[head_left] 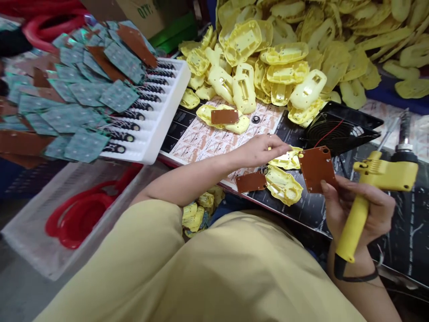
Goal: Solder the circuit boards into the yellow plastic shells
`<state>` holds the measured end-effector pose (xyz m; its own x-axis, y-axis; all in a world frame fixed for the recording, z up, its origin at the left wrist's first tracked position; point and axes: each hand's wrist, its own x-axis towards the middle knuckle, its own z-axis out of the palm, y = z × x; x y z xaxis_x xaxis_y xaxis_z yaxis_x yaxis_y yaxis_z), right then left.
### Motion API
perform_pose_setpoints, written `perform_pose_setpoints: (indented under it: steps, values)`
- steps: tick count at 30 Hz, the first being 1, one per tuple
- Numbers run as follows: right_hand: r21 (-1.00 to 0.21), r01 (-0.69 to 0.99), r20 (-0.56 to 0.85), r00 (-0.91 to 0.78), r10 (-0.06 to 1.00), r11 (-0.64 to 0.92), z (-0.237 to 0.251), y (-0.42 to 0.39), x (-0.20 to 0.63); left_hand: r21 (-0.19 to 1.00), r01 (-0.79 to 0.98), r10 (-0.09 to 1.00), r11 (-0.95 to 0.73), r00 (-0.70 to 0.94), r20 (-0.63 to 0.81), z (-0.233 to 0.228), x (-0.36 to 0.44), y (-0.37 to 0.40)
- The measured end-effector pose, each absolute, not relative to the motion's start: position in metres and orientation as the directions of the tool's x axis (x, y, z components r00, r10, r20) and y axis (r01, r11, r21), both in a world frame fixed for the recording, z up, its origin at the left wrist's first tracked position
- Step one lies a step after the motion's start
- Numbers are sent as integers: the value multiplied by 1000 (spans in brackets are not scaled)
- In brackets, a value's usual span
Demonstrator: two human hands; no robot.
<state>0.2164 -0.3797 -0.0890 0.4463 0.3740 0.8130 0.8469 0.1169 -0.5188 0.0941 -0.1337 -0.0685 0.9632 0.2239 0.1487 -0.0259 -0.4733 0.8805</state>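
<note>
My right hand (362,208) grips a yellow soldering gun (355,228), its tip pointing away from me. Between its thumb and fingers it also holds a brown circuit board (317,170) upright. A thin red wire (330,132) rises near the board's top edge. My left hand (264,150) reaches across just left of that board, fingers pinched together; whatever sits between them is too small to make out. Below the left hand lie an open yellow plastic shell (284,185), a second shell (284,158) and another brown board (250,182).
A large heap of yellow shells (248,42) fills the back. At left, a white foam tray (161,120) holds rows of wired black parts with green boards. A black fan-like unit (345,129) stands behind my right hand. A red plastic piece (83,214) lies in a bin (30,228).
</note>
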Motion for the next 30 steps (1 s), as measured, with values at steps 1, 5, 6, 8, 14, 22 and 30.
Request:
perform_pose_setpoints:
  steps: [1,5,6,8,14,22,30]
  values:
    - [-513,853,817,452,358,92,-89,-380,216,881,-15,255,-473,955,153,-72,94,-134]
    - [-517,855,818,477,320,48,-88,-384,215,874,-93,263,-477,934,242,-76,94,-142]
    - [-524,850,812,483,328,46,-88,-385,215,864,-125,242,-488,931,272,-75,94,-144]
    - [-540,840,800,494,341,49,-88,-387,215,824,-159,223,-543,919,325,-71,96,-147]
    - [-554,830,785,496,371,65,-91,-390,217,804,-95,225,-587,935,275,-48,96,-135]
    - [-521,852,777,454,436,42,-91,-389,205,987,-155,347,40,928,132,-53,111,-149]
    - [-370,928,848,317,424,45,-90,-379,199,970,-177,416,167,905,94,-61,116,-169]
